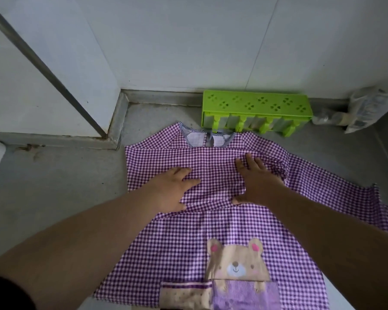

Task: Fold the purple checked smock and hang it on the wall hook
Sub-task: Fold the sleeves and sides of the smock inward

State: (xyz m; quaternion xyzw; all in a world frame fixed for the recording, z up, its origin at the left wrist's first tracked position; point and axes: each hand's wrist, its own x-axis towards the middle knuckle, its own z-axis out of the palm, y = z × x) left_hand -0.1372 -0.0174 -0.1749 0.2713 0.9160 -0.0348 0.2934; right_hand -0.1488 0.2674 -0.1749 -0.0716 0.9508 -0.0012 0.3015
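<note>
My purple-and-white checked cotton smock (222, 220) lies spread flat on the grey concrete floor (54, 186), collar at twelve o'clock, its bear patch (238, 262) at six. My left hand (170, 189) presses flat on the chest cloth, fingers spread and pointing toward two o'clock. My right hand (255, 180) lies flat just beside it at three o'clock, fingers straight, touching a rumpled sleeve fold. A lime-green perforated plastic rack (255, 108) stands against the wall at twelve o'clock, just beyond the collar.
</note>
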